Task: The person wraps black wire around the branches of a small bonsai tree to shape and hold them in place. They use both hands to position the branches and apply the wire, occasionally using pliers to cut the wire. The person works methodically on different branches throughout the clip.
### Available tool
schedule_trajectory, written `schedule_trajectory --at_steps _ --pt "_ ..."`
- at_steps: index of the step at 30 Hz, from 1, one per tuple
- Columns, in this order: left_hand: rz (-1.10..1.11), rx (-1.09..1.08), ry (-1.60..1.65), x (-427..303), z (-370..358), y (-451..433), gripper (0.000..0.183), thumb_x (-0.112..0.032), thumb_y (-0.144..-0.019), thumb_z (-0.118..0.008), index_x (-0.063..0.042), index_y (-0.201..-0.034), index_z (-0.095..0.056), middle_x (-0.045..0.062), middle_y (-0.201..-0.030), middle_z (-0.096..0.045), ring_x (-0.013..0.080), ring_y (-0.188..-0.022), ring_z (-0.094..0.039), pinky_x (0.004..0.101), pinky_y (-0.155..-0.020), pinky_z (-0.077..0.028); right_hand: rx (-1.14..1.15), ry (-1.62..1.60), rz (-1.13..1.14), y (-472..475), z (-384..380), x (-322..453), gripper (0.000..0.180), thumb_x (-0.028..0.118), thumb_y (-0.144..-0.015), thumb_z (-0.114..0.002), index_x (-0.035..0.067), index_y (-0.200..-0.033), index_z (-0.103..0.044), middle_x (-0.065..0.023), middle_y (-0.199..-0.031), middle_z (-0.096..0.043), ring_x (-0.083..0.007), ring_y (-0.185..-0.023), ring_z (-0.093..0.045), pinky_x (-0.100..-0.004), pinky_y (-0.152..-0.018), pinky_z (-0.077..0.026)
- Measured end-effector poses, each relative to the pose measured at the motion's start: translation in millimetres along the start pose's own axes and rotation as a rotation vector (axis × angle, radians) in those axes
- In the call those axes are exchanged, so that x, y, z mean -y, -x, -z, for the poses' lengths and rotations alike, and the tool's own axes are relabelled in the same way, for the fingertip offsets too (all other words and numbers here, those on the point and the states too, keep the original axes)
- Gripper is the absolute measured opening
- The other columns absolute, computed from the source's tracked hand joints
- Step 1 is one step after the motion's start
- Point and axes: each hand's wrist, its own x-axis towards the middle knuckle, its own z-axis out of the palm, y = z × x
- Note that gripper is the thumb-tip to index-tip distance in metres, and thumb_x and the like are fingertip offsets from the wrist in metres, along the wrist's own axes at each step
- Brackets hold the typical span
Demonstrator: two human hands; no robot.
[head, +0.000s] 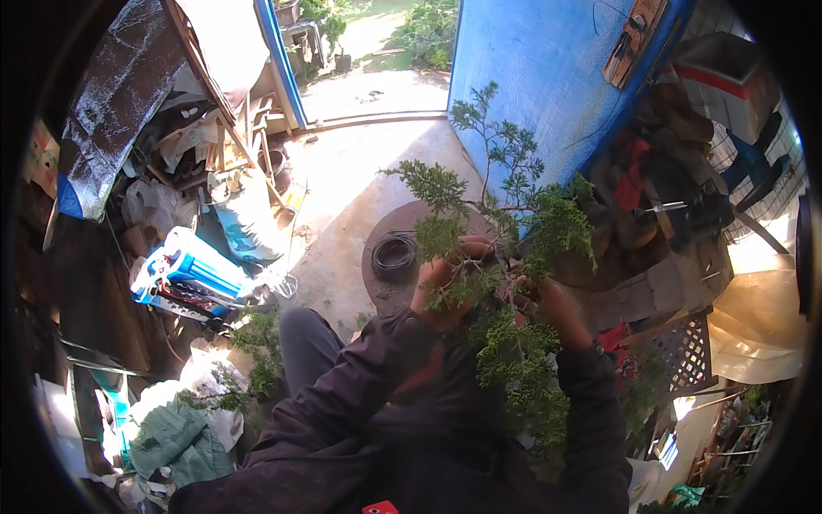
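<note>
A small conifer tree with scaly green foliage and thin bare stems rises in front of me, its sprays spreading over both hands. My left hand curls its fingers around a branch near the middle of the tree, partly behind the foliage. At the same height, my right hand pinches the branches from the other side; leaves cover some of its fingertips. Beneath the tree is a round brown turntable or stool top. On it lies a coil of dark wire. The tree's base and any pot are hidden.
A blue door stands ajar ahead, beside a sunlit doorway. At left are a blue-and-white plastic case, a torn sack and a green cloth or bag. A bench vise and a plastic lattice crate are at right.
</note>
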Motion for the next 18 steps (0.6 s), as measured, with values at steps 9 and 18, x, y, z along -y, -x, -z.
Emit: schedule_trajectory --at_steps 9,18 --pt "0.048 -0.119 -0.161 -1.4 -12.2 4.2 0.043 0.015 -0.082 -0.058 -0.003 -0.119 -0.066 0.013 -0.125 -0.063 0.0225 -0.110 -0.065 0.0332 -0.092 -0.054 0.051 -0.021 0.179 23.8 16.4 33.2 0.059 -0.002 -0.070 -0.070 -0.002 -0.127 -0.057 -0.0219 -0.114 -0.066 -0.0357 -0.106 -0.065 -0.0380 -0.088 -0.051" --pt "0.299 -0.276 0.520 -15.2 -27.2 9.1 0.029 -0.017 -0.094 -0.067 0.005 -0.112 -0.065 0.010 -0.112 -0.065 0.0205 -0.101 -0.066 0.0358 -0.077 -0.058 0.382 0.087 0.325 29.0 19.7 97.2 0.051 0.002 -0.076 -0.068 0.000 -0.126 -0.059 -0.0218 -0.118 -0.065 -0.0374 -0.106 -0.064 -0.0382 -0.090 -0.051"
